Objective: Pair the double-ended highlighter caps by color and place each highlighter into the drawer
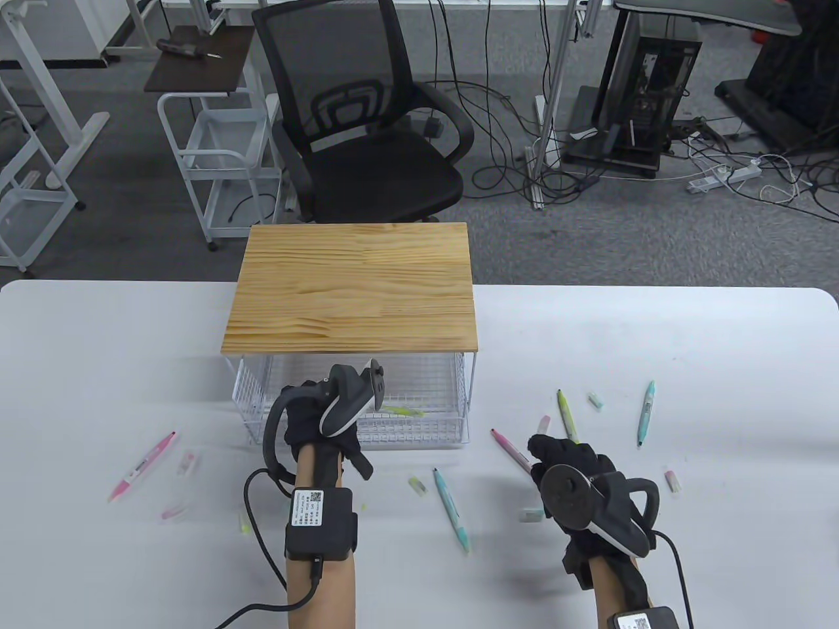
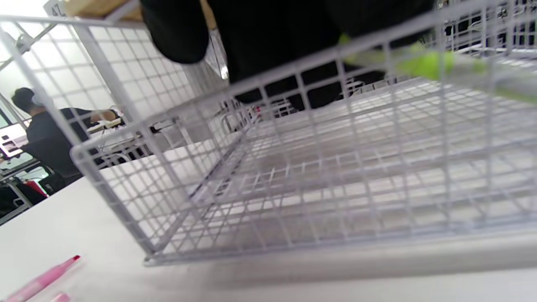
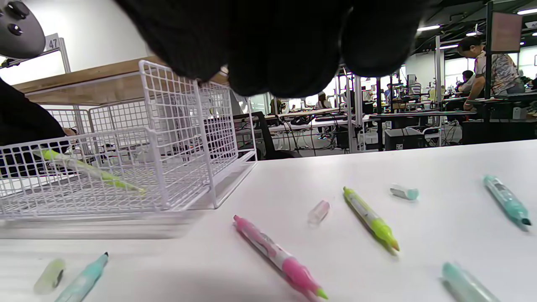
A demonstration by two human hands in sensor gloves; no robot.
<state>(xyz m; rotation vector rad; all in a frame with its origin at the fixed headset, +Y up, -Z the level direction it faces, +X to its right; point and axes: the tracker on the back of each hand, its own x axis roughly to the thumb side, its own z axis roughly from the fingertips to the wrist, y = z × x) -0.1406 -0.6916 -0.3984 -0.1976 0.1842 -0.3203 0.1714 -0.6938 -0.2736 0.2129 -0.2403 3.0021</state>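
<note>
While the wire drawer (image 1: 419,429) stands pulled out from under the wooden top (image 1: 352,288), the table view shows the left hand (image 1: 324,419) reaching over the drawer's front rim, a position suited to lowering a yellow-green highlighter (image 1: 401,411) into it; that highlighter sits inside the drawer, just beyond the hand. The left forearm runs straight toward the drawer with the tracker facing up. Right of the drawer, the right hand (image 1: 570,462) hovers palm-down over the table (image 1: 721,367), near a pink highlighter (image 1: 512,451) and a second yellow-green highlighter (image 1: 567,415), presumably ready for the next pick. Other highlighters and loose caps lie scattered on both sides of the drawer, so most of the task remains. From the left wrist view, the gloved fingers (image 2: 268,42) hang inside the drawer mesh, and the highlighter slants away from them above the drawer floor; whether they pinch it or have released it cannot be told. From the right wrist view, the right hand's fingers (image 3: 277,46) hang loosely curled and grasp nothing, above the pink highlighter, with the drawer to their left.
</note>
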